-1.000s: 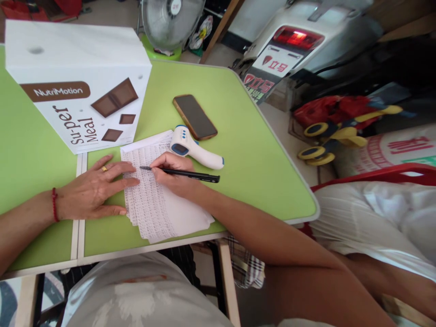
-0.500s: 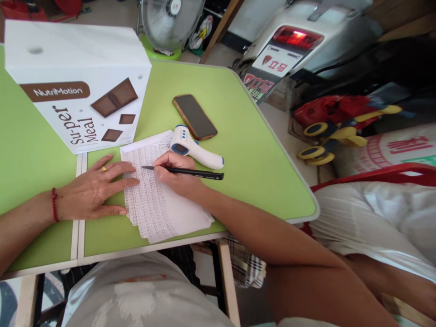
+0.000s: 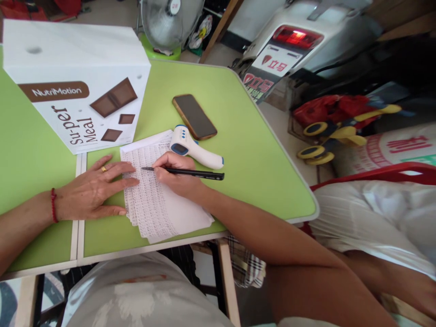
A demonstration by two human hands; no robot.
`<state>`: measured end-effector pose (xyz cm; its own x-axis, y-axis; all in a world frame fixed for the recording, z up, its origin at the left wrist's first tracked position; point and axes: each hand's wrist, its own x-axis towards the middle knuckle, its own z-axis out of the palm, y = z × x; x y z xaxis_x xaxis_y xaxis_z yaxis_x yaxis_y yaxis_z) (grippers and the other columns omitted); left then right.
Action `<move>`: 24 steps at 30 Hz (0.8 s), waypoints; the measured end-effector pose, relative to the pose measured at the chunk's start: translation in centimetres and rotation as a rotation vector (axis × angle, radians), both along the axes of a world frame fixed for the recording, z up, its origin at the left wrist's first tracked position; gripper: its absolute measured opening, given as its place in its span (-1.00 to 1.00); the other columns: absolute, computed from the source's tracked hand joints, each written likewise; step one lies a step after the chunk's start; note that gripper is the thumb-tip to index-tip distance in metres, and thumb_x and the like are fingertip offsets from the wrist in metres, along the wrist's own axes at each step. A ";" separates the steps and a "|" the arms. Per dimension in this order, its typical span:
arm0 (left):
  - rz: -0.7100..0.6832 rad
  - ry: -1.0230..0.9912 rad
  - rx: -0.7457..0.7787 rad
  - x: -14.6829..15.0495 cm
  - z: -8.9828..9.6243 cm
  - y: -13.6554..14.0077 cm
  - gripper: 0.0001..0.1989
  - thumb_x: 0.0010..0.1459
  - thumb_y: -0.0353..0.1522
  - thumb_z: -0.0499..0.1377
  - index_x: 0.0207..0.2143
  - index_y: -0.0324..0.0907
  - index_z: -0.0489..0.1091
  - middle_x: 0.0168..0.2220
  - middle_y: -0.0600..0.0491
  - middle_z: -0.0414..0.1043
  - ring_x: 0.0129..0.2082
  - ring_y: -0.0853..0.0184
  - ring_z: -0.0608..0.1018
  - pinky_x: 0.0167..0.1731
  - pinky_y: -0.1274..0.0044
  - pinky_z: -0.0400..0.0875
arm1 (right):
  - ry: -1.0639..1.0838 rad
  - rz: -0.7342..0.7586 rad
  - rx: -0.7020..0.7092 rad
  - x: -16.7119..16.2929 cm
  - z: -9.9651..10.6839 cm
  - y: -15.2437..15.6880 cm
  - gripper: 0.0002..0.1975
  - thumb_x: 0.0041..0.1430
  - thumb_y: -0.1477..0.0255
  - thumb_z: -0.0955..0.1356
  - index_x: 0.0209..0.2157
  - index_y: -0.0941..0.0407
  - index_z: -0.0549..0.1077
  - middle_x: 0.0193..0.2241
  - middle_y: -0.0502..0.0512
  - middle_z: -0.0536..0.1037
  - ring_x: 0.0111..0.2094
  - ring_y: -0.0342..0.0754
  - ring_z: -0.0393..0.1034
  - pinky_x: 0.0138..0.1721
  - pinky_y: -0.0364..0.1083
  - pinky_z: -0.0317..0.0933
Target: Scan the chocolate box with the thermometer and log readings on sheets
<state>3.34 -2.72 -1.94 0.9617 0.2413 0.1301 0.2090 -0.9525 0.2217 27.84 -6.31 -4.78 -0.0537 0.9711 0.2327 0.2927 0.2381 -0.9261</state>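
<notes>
My right hand [image 3: 177,173] is closed round a black pen [image 3: 197,173], its tip pointing left over the handwritten rows on a stack of paper sheets [image 3: 184,215]. Flat and spread, my left hand [image 3: 98,188] lies on the green table with its fingertips on the left edge of the sheets. A gold ring and a red bracelet are on it. Just beyond my right hand, a white and blue infrared thermometer [image 3: 195,149] overlaps the top corner of the paper. Past that lies a smartphone [image 3: 194,116], screen dark.
A tall white NutriMotion box [image 3: 112,109] stands at the back left of the green table [image 3: 252,150]. Beyond the table are a fan [image 3: 161,27] and a white scooter [image 3: 327,27]. Another person in light clothing [image 3: 371,218] sits at the right by a red chair.
Almost nothing differs. Both hands, the pen and the sheets stay in the same places; the view has shifted very slightly.
</notes>
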 end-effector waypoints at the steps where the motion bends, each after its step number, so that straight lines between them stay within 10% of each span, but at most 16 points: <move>1: 0.001 -0.001 -0.002 0.0 0.0 0.0 -0.43 0.37 -0.02 -0.06 0.22 -0.23 0.17 0.20 -0.31 0.19 0.23 0.00 0.28 0.22 0.05 0.04 | -0.002 -0.002 0.007 0.0 0.0 0.0 -0.94 -0.04 0.45 0.32 -0.54 0.11 0.41 -0.64 -0.10 0.40 -0.61 -0.24 0.17 -0.57 -0.18 0.10; 24: 0.014 0.003 -0.016 0.0 0.0 0.1 -0.43 0.36 -0.01 -0.05 0.22 -0.19 0.17 0.20 -0.29 0.20 0.22 0.01 0.29 0.24 0.04 0.02 | 0.000 -0.028 -0.006 0.1 0.7 0.1 -0.95 -0.06 0.45 0.30 -0.55 0.09 0.36 -0.67 -0.10 0.36 -0.64 -0.23 0.14 -0.60 -0.17 0.08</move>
<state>3.37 -2.66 -1.89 0.9586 0.2570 0.1229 0.2232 -0.9456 0.2365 27.89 -6.19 -4.10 -0.0263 0.9735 0.2272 0.2997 0.2245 -0.9272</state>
